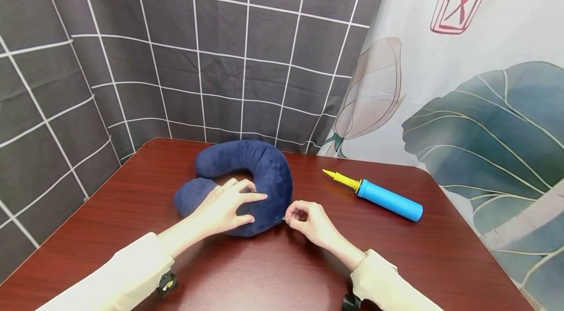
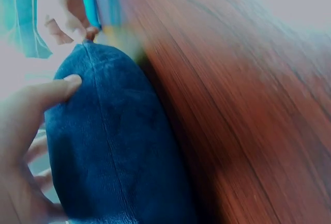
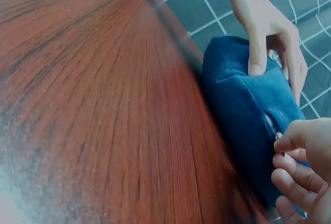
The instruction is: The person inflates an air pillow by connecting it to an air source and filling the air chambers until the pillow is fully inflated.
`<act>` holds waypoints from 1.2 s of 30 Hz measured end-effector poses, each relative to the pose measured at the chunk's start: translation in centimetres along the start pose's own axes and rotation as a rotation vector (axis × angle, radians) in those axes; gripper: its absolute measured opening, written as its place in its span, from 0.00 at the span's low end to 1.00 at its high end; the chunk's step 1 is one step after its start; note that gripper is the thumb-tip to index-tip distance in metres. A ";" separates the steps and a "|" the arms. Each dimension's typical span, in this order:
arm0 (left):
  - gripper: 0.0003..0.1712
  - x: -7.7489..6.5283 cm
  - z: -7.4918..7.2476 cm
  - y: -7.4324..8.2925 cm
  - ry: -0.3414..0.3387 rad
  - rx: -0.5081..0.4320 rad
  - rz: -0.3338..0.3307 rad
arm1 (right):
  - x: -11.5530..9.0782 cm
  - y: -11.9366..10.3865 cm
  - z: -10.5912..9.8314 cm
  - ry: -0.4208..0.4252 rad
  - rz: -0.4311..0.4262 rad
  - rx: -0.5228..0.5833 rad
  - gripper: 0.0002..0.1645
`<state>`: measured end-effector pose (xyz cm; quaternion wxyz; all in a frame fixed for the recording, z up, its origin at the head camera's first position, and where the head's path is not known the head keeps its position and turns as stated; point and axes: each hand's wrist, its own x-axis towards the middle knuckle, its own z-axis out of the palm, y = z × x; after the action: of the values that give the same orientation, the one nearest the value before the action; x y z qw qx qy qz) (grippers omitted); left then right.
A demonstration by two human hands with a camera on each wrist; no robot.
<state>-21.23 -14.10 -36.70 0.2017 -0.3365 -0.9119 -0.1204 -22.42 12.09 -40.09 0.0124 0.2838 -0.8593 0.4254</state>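
Note:
A navy plush U-shaped neck pillow lies on the table, its rounded bend toward the right. My left hand rests on its near arm, thumb and fingers spread and pressing the fabric. In the left wrist view, the thumb lies beside a seam. At the pillow's near right edge, my right hand pinches a small metal zipper pull between thumb and index finger. A short light gap shows in the seam beside the pull in the right wrist view.
A blue hand pump with a yellow nozzle lies to the right on the reddish-brown wooden table. Behind the table hang a dark grid-patterned curtain and a white cloth with printed leaves.

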 end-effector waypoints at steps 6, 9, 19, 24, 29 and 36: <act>0.28 0.4 0.3 0.9 0.018 0.041 -0.052 | -0.3 -0.4 0.5 0.001 -0.004 0.030 0.02; 0.29 0.4 0.4 1.2 0.023 0.054 -0.081 | -0.3 -0.2 0.5 0.011 0.006 0.028 0.02; 0.30 1.2 0.6 2.8 -0.004 0.089 -0.180 | 0.1 0.6 -0.3 0.048 0.083 -0.005 0.03; 0.30 1.3 0.8 3.0 0.030 0.113 -0.174 | 0.1 0.5 -0.5 0.038 0.056 0.004 0.04; 0.30 1.4 1.1 3.0 0.046 0.115 -0.174 | 0.2 0.5 -0.5 0.028 0.045 0.005 0.04; 0.32 2.3 0.9 3.0 -0.048 0.044 -0.198 | 0.2 1.0 -1.0 0.056 0.101 -0.027 0.03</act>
<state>-21.09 -10.27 -36.20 0.1741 -0.2429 -0.9477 -0.1117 -23.27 13.19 -40.16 0.0186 0.2280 -0.8775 0.4216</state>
